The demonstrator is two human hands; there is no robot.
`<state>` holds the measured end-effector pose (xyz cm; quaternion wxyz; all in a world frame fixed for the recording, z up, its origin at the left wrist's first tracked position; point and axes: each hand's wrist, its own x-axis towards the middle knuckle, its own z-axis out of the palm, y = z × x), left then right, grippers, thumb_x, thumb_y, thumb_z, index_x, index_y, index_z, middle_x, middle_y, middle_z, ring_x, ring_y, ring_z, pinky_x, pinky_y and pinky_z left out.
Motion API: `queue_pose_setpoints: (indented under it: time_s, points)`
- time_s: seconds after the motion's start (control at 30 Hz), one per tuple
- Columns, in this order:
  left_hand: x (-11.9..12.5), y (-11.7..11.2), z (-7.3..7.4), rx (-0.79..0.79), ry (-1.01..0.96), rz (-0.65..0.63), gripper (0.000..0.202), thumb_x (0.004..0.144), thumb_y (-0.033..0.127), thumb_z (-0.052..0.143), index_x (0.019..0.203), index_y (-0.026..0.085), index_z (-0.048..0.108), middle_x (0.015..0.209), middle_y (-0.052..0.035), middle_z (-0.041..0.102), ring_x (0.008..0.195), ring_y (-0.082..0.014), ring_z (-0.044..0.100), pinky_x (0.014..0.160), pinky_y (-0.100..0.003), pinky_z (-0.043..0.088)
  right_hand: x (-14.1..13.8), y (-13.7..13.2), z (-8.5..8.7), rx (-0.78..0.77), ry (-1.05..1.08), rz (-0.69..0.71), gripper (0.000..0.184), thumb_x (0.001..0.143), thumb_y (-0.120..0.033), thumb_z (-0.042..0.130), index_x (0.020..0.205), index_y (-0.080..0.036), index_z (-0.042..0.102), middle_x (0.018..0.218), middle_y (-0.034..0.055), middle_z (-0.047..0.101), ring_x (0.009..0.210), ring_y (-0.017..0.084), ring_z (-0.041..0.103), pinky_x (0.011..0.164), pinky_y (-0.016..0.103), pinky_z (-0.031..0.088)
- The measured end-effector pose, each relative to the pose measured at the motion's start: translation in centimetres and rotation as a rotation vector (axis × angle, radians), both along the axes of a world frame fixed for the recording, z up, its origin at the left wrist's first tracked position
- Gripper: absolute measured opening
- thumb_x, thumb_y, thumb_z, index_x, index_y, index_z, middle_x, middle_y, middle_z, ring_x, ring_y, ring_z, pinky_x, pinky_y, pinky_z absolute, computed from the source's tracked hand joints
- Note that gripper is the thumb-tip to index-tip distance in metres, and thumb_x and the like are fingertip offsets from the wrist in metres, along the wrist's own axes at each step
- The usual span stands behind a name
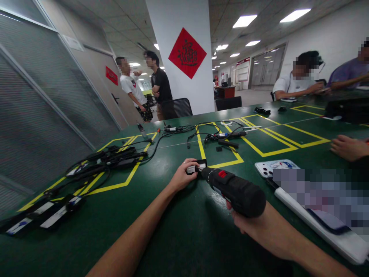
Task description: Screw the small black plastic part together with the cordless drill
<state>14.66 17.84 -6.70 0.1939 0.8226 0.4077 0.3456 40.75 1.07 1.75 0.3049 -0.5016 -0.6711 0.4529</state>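
Observation:
My right hand (pixel 245 221) is wrapped round the handle of a black cordless drill (pixel 235 190) with a red switch on top. The drill points away and to the left, its chuck end at a small black-and-white box-shaped part (pixel 193 168) on the table. Fingers of my left hand (pixel 183 176) grip that part from its left side. Whether the drill's tip touches a screw is too small to tell. Just beyond lie a small black square piece (pixel 219 149) and a black strip-like piece (pixel 228 144).
The green table (pixel 161 215) carries yellow tape outlines. Black cables with adapters (pixel 115 157) lie at left, near black-and-white parts (pixel 59 211). A phone (pixel 276 164) and a white device (pixel 314 227) lie at right, near another person's hand (pixel 348 147). Other people stand and sit beyond.

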Motion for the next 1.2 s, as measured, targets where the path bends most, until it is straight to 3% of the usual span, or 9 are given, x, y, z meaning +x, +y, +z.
queue_pose_setpoints:
  time_s: [0.23,0.57,1.2]
  points:
    - [-0.1,0.0,0.0,0.009,0.002,-0.006,0.023,0.085,0.027,0.060,0.105,0.016,0.060,0.124,-0.0084,0.054,0.113,-0.0256,0.052,0.097,-0.050,0.041,0.1,0.2,-1.3,0.020,0.006,0.018,0.019,0.078,-0.020,0.051,0.093,-0.016,0.062,0.069,0.0008,0.061,0.059,0.012,0.053,0.060,0.024,0.044]
    - [0.4,-0.2,-0.1,0.046,-0.017,0.021,0.024,0.085,0.028,0.060,0.106,0.015,0.059,0.123,-0.0084,0.054,0.111,-0.0257,0.052,0.095,-0.049,0.043,-0.3,-0.1,0.8,-0.004,-0.024,0.014,0.021,0.075,-0.020,0.055,0.093,-0.016,0.064,0.064,0.0000,0.060,0.057,0.012,0.054,0.060,0.025,0.045]
    - [0.4,-0.2,-0.3,0.061,-0.019,0.018,0.027,0.086,0.028,0.060,0.109,0.016,0.058,0.124,-0.0087,0.054,0.112,-0.0262,0.052,0.096,-0.050,0.042,-0.4,-0.2,1.6,-0.020,-0.044,0.006,0.026,0.074,-0.022,0.056,0.099,-0.018,0.064,0.064,-0.0001,0.058,0.061,0.015,0.055,0.066,0.028,0.048]
